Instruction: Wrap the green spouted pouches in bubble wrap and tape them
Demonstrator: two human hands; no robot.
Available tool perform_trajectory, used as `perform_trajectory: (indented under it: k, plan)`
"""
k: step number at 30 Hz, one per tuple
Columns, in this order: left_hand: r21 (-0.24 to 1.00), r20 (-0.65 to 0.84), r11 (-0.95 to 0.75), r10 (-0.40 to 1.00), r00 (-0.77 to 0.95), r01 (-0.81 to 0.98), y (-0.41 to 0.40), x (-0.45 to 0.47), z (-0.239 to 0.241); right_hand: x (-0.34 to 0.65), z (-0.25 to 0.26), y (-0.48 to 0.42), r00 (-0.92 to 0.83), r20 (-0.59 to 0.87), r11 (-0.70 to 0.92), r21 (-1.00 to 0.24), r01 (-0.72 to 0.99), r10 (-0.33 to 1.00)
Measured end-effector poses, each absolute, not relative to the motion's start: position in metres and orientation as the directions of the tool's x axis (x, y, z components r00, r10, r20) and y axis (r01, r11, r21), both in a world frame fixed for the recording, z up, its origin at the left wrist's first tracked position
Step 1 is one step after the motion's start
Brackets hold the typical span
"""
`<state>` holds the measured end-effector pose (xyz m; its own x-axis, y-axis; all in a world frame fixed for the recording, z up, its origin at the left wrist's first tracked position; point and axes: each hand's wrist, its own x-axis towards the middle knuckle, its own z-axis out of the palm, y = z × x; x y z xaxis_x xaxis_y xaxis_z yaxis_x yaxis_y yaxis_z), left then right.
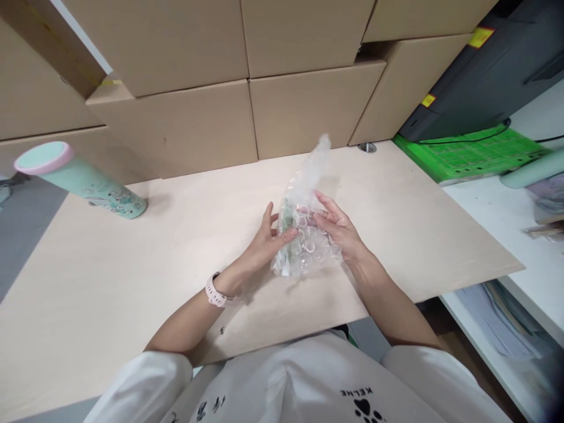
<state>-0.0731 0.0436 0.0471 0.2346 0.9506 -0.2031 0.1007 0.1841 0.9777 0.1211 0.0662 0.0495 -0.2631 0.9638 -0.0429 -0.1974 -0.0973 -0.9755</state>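
Observation:
Between my two hands, above the table, is a piece of clear bubble wrap (311,247) with one loose end standing up toward the boxes. Something greenish shows through its left part; I cannot make out what it is. My left hand (269,238) grips the left edge of the wrap, thumb across the front and fingers behind. On the right side, my right hand (341,229) pinches the wrap between thumb and fingers. A pale pink watch band (215,292) circles my left wrist.
Cardboard boxes (189,129) are stacked along the back of the pale wooden table (185,252). A mint green cylinder with a pink rim (92,182) stands at the left. A green plastic crate (471,153) and a white shelf (506,229) lie to the right.

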Motion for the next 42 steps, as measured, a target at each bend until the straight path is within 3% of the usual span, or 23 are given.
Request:
perform_trajectory:
  k: [3,6,9,11,13,15,17,20,23,25,27,30,33,35,37,40,42]
  plan:
    - [0.976,-0.191,0.174,0.972,0.133,0.129,0.052,-0.081,0.033,0.131,0.047,0.071,-0.163,0.018,0.002,-0.995,-0.096,0.986]
    - [0.924,0.049,-0.024,0.997,-0.056,0.382,0.061,-0.095,0.022,0.156,0.045,0.08,0.178,0.185,0.15,-0.969,0.195,0.966]
    - [0.805,0.262,-0.194,0.964,-0.042,0.561,0.063,-0.1,0.025,0.185,0.052,0.082,0.39,0.467,0.137,-0.762,0.633,0.794]
    - [0.766,0.277,-0.213,0.961,-0.012,0.607,0.06,-0.097,0.032,0.194,0.06,0.079,0.395,0.596,0.058,-0.598,0.8,0.699]
    - [0.754,0.202,-0.16,0.979,0.007,0.637,0.056,-0.092,0.04,0.191,0.064,0.075,0.311,0.649,0.091,-0.508,0.856,0.694]
    - [0.746,0.072,-0.08,0.997,0.039,0.661,0.053,-0.088,0.045,0.177,0.063,0.072,0.145,0.603,0.208,-0.476,0.854,0.785]
    - [0.726,-0.036,-0.025,0.997,0.075,0.687,0.052,-0.086,0.046,0.157,0.056,0.069,-0.068,0.451,0.293,-0.449,0.844,0.89]
    - [0.747,-0.083,0.007,0.993,0.083,0.665,0.052,-0.086,0.044,0.132,0.047,0.066,-0.309,0.201,0.367,-0.427,0.826,0.929]
    - [0.902,-0.136,0.094,0.988,0.07,0.42,0.054,-0.088,0.04,0.127,0.051,0.063,-0.412,0.126,0.392,-0.634,0.667,0.903]
    - [0.964,-0.214,0.201,0.975,0.064,0.173,0.059,-0.093,0.038,0.131,0.059,0.06,-0.46,0.156,0.368,-0.831,0.418,0.874]
    - [0.97,-0.24,0.24,0.971,0.0,0.028,0.067,-0.102,0.039,0.134,0.066,0.058,-0.487,0.199,0.312,-0.936,0.163,0.85]
    - [0.993,-0.054,0.081,0.958,-0.281,0.085,0.08,-0.126,0.046,0.134,0.065,0.057,-0.432,0.209,0.273,-0.958,0.091,0.877]
    - [0.943,0.262,-0.13,0.859,-0.44,0.307,0.084,-0.145,0.058,0.13,0.053,0.061,-0.386,0.151,0.289,-0.899,0.33,0.91]
    - [0.867,0.396,-0.231,0.858,-0.329,0.441,0.079,-0.145,0.065,0.128,0.043,0.064,-0.406,0.106,0.32,-0.801,0.506,0.907]
    - [0.769,0.436,-0.341,0.898,-0.055,0.541,0.07,-0.133,0.068,0.125,0.037,0.066,-0.449,0.072,0.366,-0.697,0.616,0.891]
    - [0.556,0.337,-0.535,0.845,0.416,0.636,0.055,-0.11,0.063,0.117,0.03,0.066,-0.433,0.052,0.37,-0.615,0.696,0.9]
    - [0.468,0.261,-0.599,0.796,0.546,0.65,0.05,-0.099,0.057,0.111,0.024,0.066,-0.372,0.051,0.324,-0.607,0.726,0.927]
